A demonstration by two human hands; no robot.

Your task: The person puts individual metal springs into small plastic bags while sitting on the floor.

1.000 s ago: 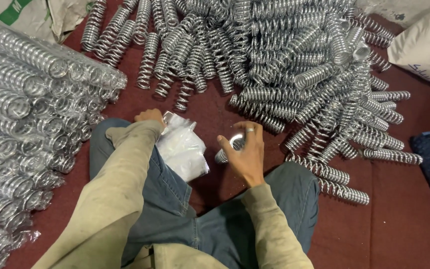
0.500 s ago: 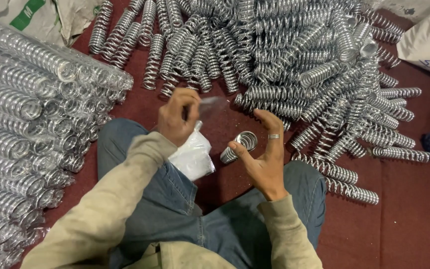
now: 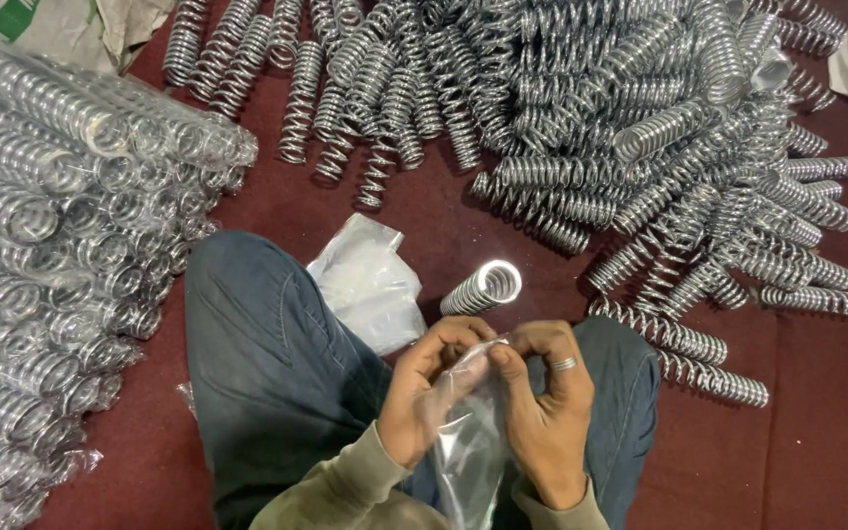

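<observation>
Head view: left hand and right hand pinch the mouth of a clear bag over the lap, fingers closed on its film. Thin, limp, slippery; best held at the rim. A steel spring lies just beyond, stiff and ribbed; wrapped springs are stacked along the red floor's left edge.

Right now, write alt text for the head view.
Both hands, left hand and right hand, pinch a clear plastic bag over the lap. A metal spring lies just ahead; loose springs cover the red floor, bagged springs stacked left.
</observation>
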